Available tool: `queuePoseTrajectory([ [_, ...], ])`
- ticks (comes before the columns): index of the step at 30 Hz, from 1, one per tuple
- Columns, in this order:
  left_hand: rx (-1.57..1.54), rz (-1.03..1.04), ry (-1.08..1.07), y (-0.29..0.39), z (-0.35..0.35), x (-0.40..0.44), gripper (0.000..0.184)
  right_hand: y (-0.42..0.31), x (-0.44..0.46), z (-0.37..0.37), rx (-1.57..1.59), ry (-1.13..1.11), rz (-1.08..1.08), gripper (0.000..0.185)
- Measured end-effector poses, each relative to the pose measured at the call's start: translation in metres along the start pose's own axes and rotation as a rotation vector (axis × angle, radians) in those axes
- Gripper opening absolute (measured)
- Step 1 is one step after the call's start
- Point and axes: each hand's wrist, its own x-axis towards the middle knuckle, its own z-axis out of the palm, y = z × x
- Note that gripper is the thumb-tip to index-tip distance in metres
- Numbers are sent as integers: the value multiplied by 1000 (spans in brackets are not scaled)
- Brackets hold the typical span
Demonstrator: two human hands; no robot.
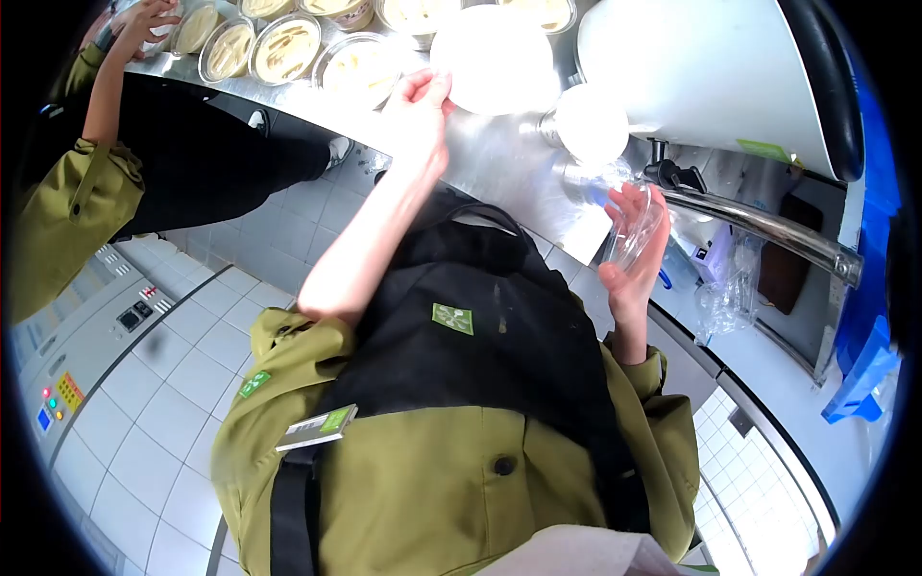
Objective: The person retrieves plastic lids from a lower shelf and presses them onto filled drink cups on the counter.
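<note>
Head: left hand (423, 101) touches overexposed disc (495, 62); right hand (637, 240) holds clear plastic (632, 233).

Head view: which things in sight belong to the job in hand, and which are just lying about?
Likely in the job:
- filled clear tubs
- larger round white thing, left hand's fingers at its edge
- clear plastic lid or cup in the right hand

Apparently lying about:
- crumpled clear plastic
- dark brown board-like thing

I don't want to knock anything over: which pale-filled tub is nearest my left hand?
The front-row tub immediately left of your left hand; the other pale-filled tubs sit farther from it.
</note>
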Motion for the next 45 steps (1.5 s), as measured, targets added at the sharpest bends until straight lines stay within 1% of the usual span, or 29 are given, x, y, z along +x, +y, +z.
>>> queuePoseTrajectory([
  [1,16,33,46,-5,2,2,11,1,-1,0,-4,-1,-2,108],
  [4,57,97,19,-10,-4,5,9,0,-4,-1,-8,-12,7,107],
  [7,76,224,84,-10,6,-1,8,2,-2,-3,0,-24,14,107],
  [10,220,284,157,-17,9,-1,9,1,1,-4,1,-42,12,109],
  [13,232,254,277,-26,13,-2,11,3,4,-5,1,-69,12,110],
  [16,220,141,287,-20,21,-6,16,7,6,-6,3,-96,21,110],
  [19,316,134,322,-18,22,-6,20,9,8,-5,26,-98,34,109],
  [22,287,156,223,-30,11,1,23,13,10,-7,35,-113,16,110],
  [25,310,249,134,-39,5,11,25,13,14,-10,35,-117,17,110],
  [28,96,224,60,-41,4,16,28,12,18,-12,20,-124,13,110],
  [31,89,203,17,-38,0,12,29,11,20,-13,11,-129,6,111],
  [34,101,58,-9,-39,-10,5,30,10,16,-11,23,-124,0,111],
  [40,185,94,-33,-23,-24,-39,29,10,12,-4,-8,-180,-28,107],
  [43,267,16,-154,-18,-36,-53,26,10,18,-2,-82,-244,-76,106],
  [45,314,-51,-166,-13,-39,-64,25,-2,25,8,-113,-274,-83,105],
])
